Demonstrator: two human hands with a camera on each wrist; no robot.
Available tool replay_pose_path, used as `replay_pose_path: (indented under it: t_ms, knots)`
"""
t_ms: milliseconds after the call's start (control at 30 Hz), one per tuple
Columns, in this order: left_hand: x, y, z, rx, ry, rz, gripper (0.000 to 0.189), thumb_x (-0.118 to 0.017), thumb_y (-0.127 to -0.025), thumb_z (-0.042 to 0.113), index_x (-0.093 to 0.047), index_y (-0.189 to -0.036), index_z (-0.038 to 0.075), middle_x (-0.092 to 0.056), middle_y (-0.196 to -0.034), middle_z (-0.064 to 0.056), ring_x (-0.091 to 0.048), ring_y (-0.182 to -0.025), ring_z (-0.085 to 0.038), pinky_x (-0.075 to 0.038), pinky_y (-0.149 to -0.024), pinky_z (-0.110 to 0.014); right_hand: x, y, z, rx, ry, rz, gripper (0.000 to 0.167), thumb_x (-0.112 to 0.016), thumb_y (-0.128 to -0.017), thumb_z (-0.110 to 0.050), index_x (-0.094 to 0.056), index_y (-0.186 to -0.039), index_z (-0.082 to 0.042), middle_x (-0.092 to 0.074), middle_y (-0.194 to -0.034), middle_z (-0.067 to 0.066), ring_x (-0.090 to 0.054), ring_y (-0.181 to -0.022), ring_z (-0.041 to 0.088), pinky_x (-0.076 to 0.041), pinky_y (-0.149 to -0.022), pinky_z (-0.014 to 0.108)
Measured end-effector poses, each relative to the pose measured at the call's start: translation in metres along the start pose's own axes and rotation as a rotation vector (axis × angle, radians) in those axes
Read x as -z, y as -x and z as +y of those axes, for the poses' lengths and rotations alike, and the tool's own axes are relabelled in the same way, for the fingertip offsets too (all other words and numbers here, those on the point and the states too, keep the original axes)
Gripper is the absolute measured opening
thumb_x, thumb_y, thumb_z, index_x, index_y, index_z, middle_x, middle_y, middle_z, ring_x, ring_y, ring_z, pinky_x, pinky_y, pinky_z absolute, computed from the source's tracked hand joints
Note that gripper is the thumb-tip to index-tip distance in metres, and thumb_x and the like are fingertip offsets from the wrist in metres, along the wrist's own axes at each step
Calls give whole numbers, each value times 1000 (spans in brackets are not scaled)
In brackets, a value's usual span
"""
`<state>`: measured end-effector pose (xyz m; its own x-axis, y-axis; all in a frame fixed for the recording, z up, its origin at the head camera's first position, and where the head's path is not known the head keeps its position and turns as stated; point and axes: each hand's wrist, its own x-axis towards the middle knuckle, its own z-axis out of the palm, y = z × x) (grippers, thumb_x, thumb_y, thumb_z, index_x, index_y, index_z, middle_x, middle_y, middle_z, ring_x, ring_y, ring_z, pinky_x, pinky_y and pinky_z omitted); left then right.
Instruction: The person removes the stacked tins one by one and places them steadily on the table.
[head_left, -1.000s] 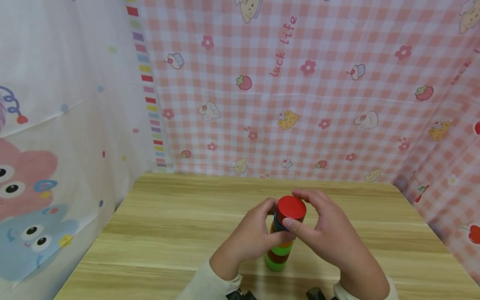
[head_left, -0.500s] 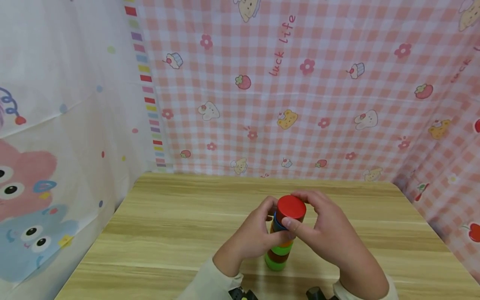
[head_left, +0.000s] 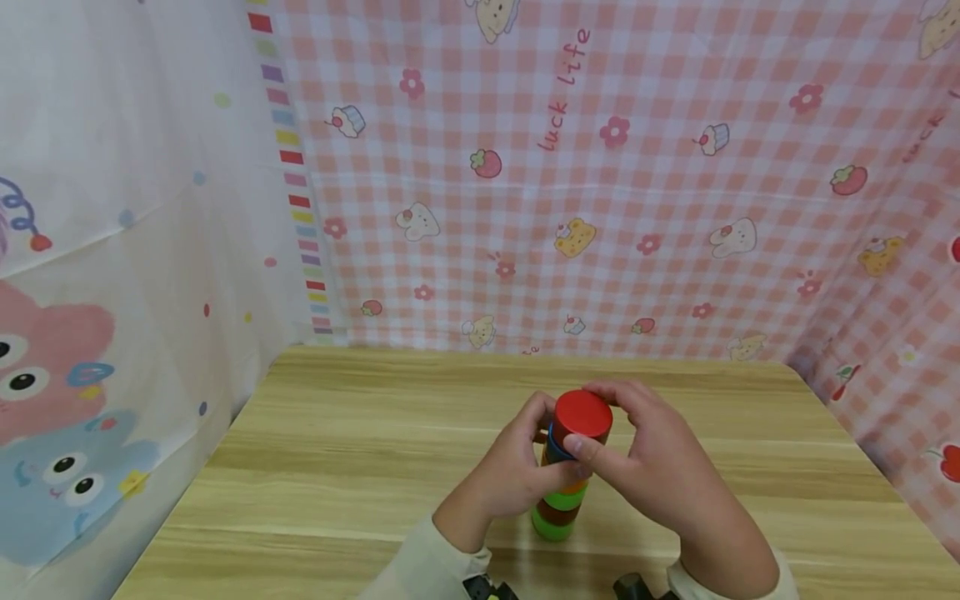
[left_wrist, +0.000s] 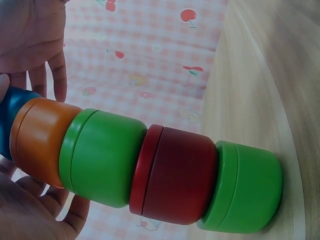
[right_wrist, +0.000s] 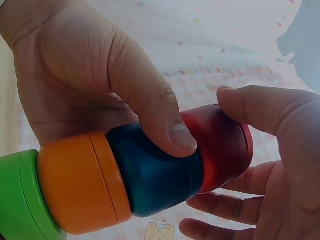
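Note:
A tower of small round canisters, each with a seam near its upper rim, stands on the table. From the bottom come a green one [left_wrist: 250, 190], a dark red one [left_wrist: 182, 175], another green one [left_wrist: 107, 155], an orange one [left_wrist: 47, 140], a blue one [right_wrist: 155, 175] and a red one [head_left: 583, 414] on top. My left hand [head_left: 506, 467] wraps the blue canister, thumb across its near side. Around the top red canister, my right hand [head_left: 660, 467] has its thumb in front and fingers behind. The right wrist view shows both grips close together.
The wooden table [head_left: 360, 442] spreads out on both sides of the tower. Behind it hangs a pink checked cloth [head_left: 525, 200], and a white cartoon-print cloth [head_left: 172, 275] hangs at the left. Dark wrist-camera parts [head_left: 633, 587] show at the bottom edge.
Both hands keep the same hold, and the tower stays in place. The left forearm has shifted very slightly to the right.

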<state>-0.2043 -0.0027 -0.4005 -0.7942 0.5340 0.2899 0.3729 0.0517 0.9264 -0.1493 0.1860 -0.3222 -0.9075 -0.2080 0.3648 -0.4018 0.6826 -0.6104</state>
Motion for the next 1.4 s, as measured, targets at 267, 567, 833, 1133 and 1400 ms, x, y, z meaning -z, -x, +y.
replay_pose_path:
  t_ms: [267, 567, 833, 1133, 1400]
  knots:
    - [1, 1, 2, 10, 0, 8, 43, -74, -92, 31, -51, -125, 19, -63, -117, 9, -56, -114, -11, -42, -104, -45, -1, -1, -1, 13, -1, 15, 56, -83, -92, -35, -65, -136, -5, -67, -129, 7, -65, -123, 33, -53, -97, 60]
    - [1, 1, 2, 9, -5, 8, 42, -73, -92, 30, -51, -126, 19, -62, -116, 9, -55, -114, -11, -42, -103, -43, 0, -2, -2, 15, -10, 36, 55, -83, -92, -34, -65, -136, -6, -67, -128, 7, -65, -121, 31, -53, -96, 59]
    - [1, 0, 1, -1, 8, -7, 42, -74, -93, 29, -50, -126, 18, -61, -117, 7, -56, -114, -12, -44, -103, -45, 0, -2, -2, -23, -11, 52, 53, -83, -92, -32, -65, -135, -7, -67, -128, 7, -64, -122, 32, -49, -100, 62]
    - [1, 1, 1, 16, 17, -14, 43, -74, -95, 27, -49, -128, 16, -60, -120, 6, -55, -116, -14, -45, -103, -44, 0, -2, -1, -47, -22, 82, 53, -83, -92, -29, -65, -135, -4, -67, -128, 10, -62, -122, 33, -47, -101, 61]
    - [1, 1, 2, 23, 24, -15, 42, -75, -95, 25, -49, -128, 19, -60, -122, 6, -54, -117, -14, -45, -103, -41, 0, -3, 0, -63, -21, 90, 55, -82, -93, -30, -64, -136, -3, -66, -130, 11, -61, -124, 35, -47, -101, 63]
